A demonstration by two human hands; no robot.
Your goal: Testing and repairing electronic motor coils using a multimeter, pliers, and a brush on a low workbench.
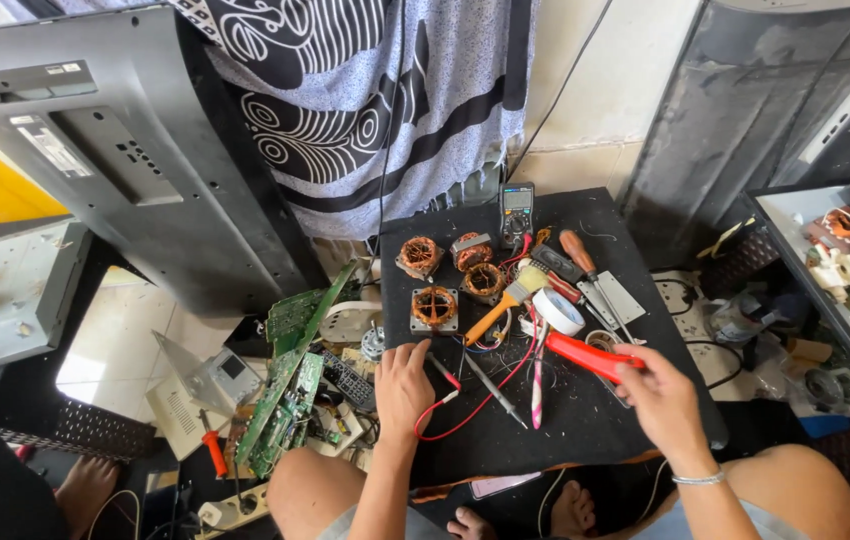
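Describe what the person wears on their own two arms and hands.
Both forearms are bare, with no sleeves in view and no gloves. The right hand has a thin silver bracelet at the wrist. The left hand shows no jewellery or watch.

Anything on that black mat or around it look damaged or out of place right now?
Yes. Green circuit boards lean on edge off the black mat's left side in a loose heap rather than lying flat. Four copper-wound coils sit bare by the brush. The left hand rests by a probe; the right hand grips a red-handled tool.

multimeter, tape roll, green circuit boards
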